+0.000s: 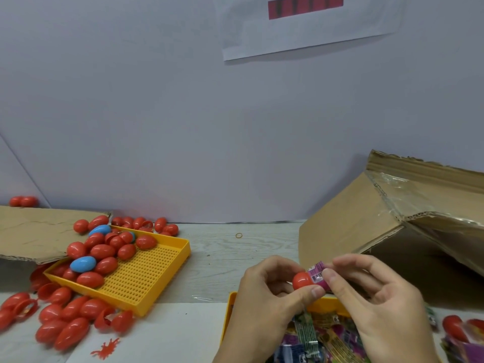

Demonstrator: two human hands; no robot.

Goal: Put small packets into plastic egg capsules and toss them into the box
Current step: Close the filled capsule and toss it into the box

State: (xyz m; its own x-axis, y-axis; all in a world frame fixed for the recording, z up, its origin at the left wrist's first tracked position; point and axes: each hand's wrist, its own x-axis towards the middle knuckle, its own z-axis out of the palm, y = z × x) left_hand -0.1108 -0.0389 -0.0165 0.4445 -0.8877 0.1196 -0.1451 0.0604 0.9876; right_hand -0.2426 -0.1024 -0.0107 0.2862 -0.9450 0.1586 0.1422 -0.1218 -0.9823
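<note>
while left hand (267, 286) holds capsule (301, 281), right hand (372, 289) pinches packet (317, 274) (purple).

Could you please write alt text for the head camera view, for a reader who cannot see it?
A left hand holds a red egg capsule while the right hand pushes a purple packet into it. An open cardboard box lies behind, and a yellow tray of red and blue eggs sits at left.

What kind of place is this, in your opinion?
Probably a small packing workstation: many plastic eggs in a yellow tray, a bin of packets, and a cardboard box on the table.
</note>
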